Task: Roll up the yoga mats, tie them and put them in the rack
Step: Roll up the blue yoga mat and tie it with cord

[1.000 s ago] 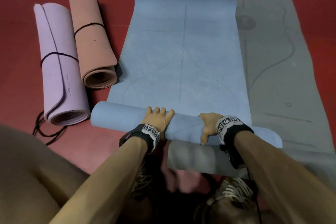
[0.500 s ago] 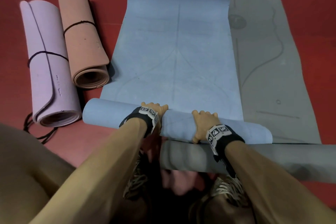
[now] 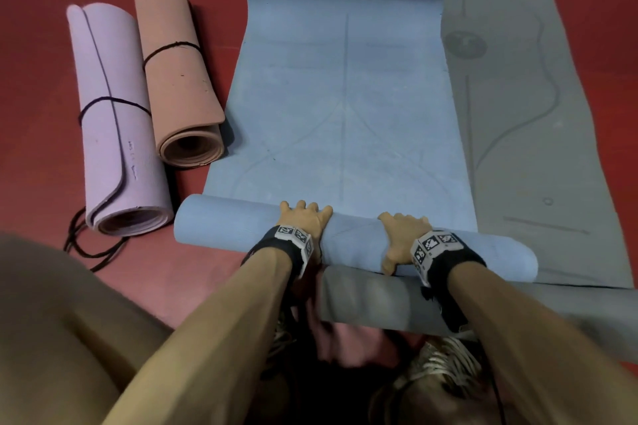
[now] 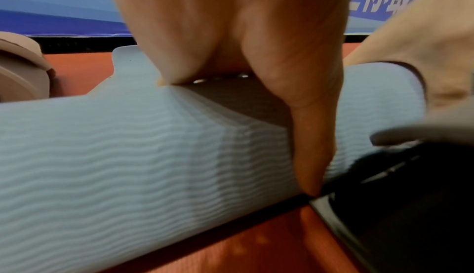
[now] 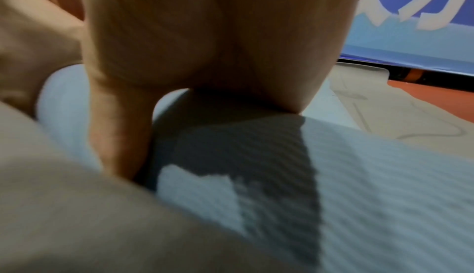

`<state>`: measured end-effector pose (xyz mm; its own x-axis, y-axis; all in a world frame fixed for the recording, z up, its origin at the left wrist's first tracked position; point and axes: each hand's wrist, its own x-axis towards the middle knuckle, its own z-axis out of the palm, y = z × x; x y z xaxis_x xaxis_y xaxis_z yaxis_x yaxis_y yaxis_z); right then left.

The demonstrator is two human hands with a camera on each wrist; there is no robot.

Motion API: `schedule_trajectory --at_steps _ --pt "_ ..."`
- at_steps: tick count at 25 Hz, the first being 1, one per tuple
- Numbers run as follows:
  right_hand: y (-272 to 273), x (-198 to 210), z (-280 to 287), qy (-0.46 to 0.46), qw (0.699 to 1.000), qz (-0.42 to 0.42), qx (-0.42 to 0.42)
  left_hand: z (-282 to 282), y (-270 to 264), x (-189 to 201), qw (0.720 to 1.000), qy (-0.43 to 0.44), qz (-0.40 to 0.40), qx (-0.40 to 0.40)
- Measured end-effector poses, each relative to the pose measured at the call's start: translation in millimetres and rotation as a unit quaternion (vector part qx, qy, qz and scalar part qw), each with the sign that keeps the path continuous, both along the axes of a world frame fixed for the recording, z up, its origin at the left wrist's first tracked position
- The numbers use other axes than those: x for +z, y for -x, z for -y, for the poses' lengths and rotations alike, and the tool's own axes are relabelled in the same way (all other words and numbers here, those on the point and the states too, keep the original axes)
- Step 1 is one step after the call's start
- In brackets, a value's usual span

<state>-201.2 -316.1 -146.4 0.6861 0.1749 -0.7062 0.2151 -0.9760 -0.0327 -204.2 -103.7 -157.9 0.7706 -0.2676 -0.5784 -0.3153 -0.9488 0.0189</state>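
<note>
A blue yoga mat [image 3: 341, 97] lies flat on the red floor, its near end wound into a roll [image 3: 228, 228] [image 4: 128, 155] [image 5: 384, 196]. My left hand [image 3: 303, 221] presses on top of the roll with fingers spread, and its thumb [image 4: 307, 135] runs down the near side. To its right, my right hand [image 3: 402, 235] grips the roll, fingers curled over the top and thumb [image 5: 118, 135] on the near face. A grey mat [image 3: 518, 114] lies unrolled at the right, and its near end [image 3: 362, 304] is curled just behind the blue roll.
At the left lie two rolled mats, lilac [image 3: 114, 121] and pink [image 3: 176, 72], each tied with a black cord. A loose black cord [image 3: 86, 248] lies on the floor by the lilac one. My shoes [image 3: 445, 366] are under my arms. A blue banner [image 5: 410, 24] stands beyond.
The blue roll has turned a little farther along the flat part. My left fingers, curled over the roll half a second ago, are spread flat again; the right hand has shifted its grip.
</note>
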Motion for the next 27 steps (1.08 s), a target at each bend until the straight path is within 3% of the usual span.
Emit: schedule_trajectory --at_steps 3,7,12,17,20,27 --pt "21 -1 -1 0.007 0.995 0.092 0.031 0 -15 4 1.000 -0.005 -0.028 0.009" --pt "22 -4 -4 0.007 0.992 0.121 0.021 5 -29 7 0.997 -0.018 -0.072 0.006" --pt "2 -1 -5 0.014 0.996 0.082 0.023 -3 -2 -5 1.000 0.001 0.023 0.011" --pt "-31 10 -10 0.020 1.000 -0.016 0.010 1 21 -7 0.993 -0.012 0.117 0.024" --pt "-28 8 -8 0.021 1.000 -0.012 0.006 0 15 -6 0.995 -0.010 0.099 0.013" --pt "15 -1 -7 0.024 0.993 0.110 0.030 -4 -17 1 1.000 -0.001 0.022 -0.005"
